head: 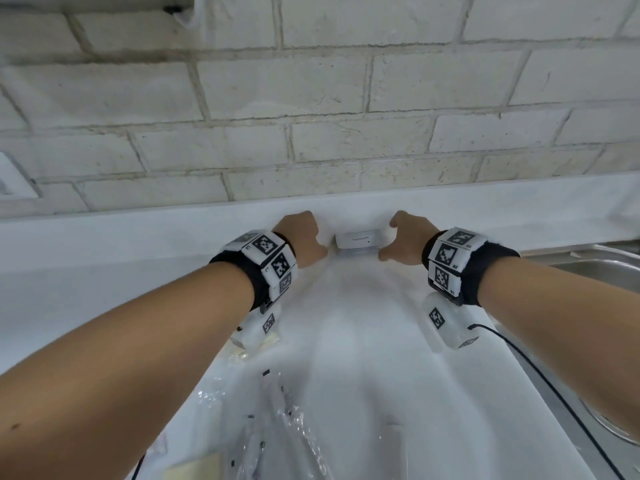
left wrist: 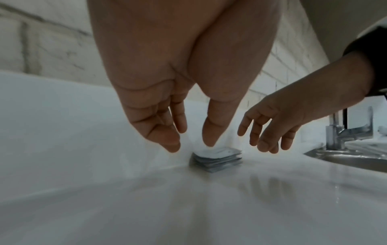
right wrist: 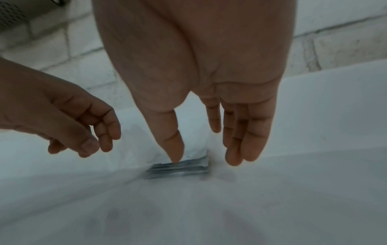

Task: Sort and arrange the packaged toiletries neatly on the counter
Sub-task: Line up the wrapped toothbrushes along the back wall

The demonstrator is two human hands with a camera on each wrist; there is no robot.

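A small stack of white toothpaste sachets [head: 358,241] lies on the white counter [head: 363,341] against the low back ledge. My left hand [head: 311,242] hovers just left of the stack and my right hand [head: 398,240] just right of it, both with straight, relaxed fingers pointing down. In the left wrist view the left hand [left wrist: 191,145] has its thumb tip at the top of the stack [left wrist: 217,160]. In the right wrist view the right hand [right wrist: 206,159] has its thumb tip on the near edge of the stack [right wrist: 184,167]. Neither hand grips anything.
Several items in clear plastic wrap [head: 277,427] and a pale yellow packet [head: 197,465] lie at the counter's front. A steel sink [head: 588,261] with a faucet [left wrist: 343,131] is at the right. A black cable [head: 540,375] trails from my right wrist. A brick wall [head: 311,98] rises behind.
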